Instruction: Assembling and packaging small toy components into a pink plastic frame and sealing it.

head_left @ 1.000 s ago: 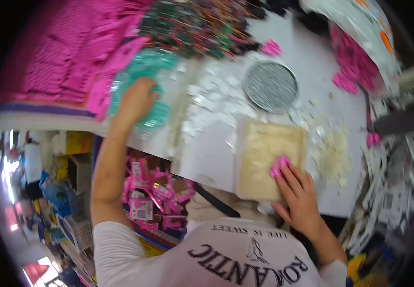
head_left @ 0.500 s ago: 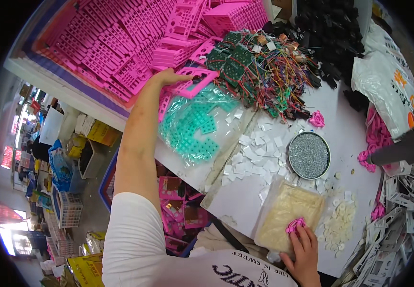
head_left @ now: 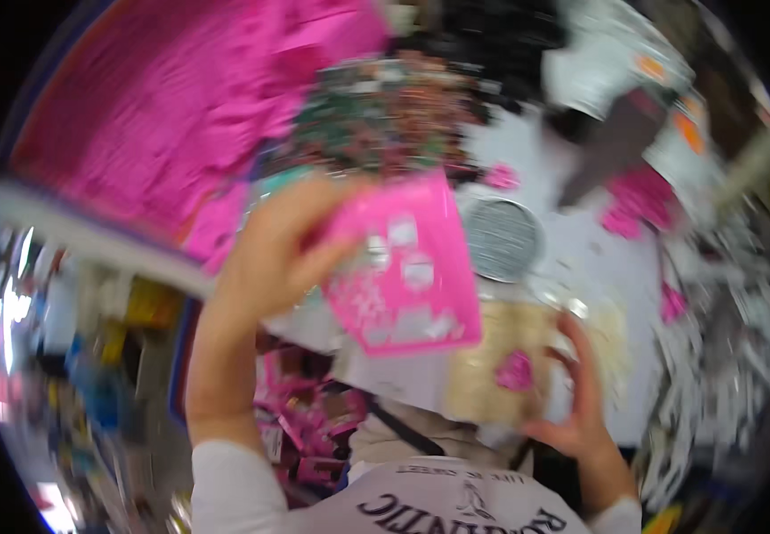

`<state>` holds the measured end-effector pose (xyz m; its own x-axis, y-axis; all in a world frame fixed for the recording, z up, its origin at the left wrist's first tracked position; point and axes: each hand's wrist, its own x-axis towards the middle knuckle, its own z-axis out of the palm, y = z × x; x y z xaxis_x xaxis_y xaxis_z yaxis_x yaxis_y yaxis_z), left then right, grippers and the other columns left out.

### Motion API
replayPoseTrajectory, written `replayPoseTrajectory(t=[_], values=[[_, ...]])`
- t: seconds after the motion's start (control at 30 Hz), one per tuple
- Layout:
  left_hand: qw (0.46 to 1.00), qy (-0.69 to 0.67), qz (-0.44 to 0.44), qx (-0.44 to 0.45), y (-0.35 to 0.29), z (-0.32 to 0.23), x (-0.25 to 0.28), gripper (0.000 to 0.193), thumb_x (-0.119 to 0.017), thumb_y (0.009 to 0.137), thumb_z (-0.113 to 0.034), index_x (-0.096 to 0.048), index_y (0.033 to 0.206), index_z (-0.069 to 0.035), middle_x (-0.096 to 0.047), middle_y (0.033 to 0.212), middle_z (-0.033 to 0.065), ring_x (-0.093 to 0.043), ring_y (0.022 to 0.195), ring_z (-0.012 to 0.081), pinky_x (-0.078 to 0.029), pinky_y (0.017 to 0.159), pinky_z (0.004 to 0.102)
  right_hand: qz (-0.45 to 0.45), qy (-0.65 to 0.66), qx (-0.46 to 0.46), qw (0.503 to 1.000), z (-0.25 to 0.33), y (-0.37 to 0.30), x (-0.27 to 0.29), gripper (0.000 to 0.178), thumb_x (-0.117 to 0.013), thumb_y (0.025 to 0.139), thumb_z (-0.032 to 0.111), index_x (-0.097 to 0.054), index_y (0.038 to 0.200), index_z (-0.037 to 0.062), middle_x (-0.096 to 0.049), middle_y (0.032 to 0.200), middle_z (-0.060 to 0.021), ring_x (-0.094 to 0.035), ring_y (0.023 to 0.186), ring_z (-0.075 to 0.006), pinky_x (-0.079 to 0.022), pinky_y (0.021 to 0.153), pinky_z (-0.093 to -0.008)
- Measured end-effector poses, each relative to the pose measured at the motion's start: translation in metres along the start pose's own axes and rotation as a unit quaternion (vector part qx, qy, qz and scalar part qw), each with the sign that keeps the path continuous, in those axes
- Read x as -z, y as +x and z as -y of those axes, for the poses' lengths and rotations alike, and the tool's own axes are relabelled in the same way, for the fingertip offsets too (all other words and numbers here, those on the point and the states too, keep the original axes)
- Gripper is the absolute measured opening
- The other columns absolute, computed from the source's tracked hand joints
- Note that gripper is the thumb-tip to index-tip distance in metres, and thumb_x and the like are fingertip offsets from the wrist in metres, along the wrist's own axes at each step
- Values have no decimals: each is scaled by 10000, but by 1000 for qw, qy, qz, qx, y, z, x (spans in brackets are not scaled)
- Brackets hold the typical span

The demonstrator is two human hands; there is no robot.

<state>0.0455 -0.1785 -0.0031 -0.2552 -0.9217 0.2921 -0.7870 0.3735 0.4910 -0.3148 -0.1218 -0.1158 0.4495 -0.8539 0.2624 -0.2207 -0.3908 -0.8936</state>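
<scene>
My left hand (head_left: 283, 240) is closed on the edge of a pink plastic casing panel (head_left: 452, 276), raised over the worktop. The panel has several cut-outs and is smeared by motion. My right hand (head_left: 585, 414) is at the right edge of a tan slab (head_left: 472, 392), its thumb and fingers curved apart with nothing visible between them. A small pink looped piece (head_left: 515, 370) lies on the slab, left of that hand. Beyond the slab stands a round tin of small grey metal parts (head_left: 502, 238).
Pink casings (head_left: 154, 116) fill a large crate at the far left. Wired circuit boards (head_left: 385, 111) are heaped behind the panel, with black parts (head_left: 505, 40) farther back. Pink loops (head_left: 639, 200) and a dark grey object (head_left: 616, 142) are at right, above piled grey-white parts (head_left: 697, 392).
My left hand has brought a pink panel from beside the crate toward me. My right hand has come off the pink looped piece and opened. The whole view has shifted.
</scene>
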Motion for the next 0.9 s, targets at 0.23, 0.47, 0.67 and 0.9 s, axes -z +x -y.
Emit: replayPoseTrajectory(t=[0.23,0.47,0.67,0.9], values=[[870,-450,-171,110,-64,-62,-134,845,-701,872,-100,-257,1590,-79,-594,1276,104,-610,1027,236,-491,809,351,34,368,-195,908,-14,-25,-6,533,-699,968,245,-495,1380,-24,-674,1140,-111,-650,1019,-140,-539,867,-307],[779,-559,-104,263,-97,-58,-186,805,-589,968,-32,-146,1633,-133,-612,1175,57,-533,699,50,-340,499,176,-49,13,-164,985,-24,-60,85,339,-737,906,225,-675,1185,43,-702,1052,-90,-659,938,-147,-542,733,-301],[813,-516,-129,236,-78,-68,-177,756,-585,967,-15,-219,1618,-137,-621,1148,42,-506,690,30,-314,487,175,-210,-544,-351,732,-88,-35,248,581,-717,820,544,-722,942,-24,-718,855,-200,-714,794,-357,-558,718,-458],[840,-452,-99,284,-97,-56,-175,560,-636,944,-80,-474,1478,-39,-569,1233,42,-499,753,34,-339,531,165,-289,-484,-340,753,-70,-66,280,307,-662,847,261,-704,826,-42,-718,762,-170,-700,615,-269,-542,577,-385]])
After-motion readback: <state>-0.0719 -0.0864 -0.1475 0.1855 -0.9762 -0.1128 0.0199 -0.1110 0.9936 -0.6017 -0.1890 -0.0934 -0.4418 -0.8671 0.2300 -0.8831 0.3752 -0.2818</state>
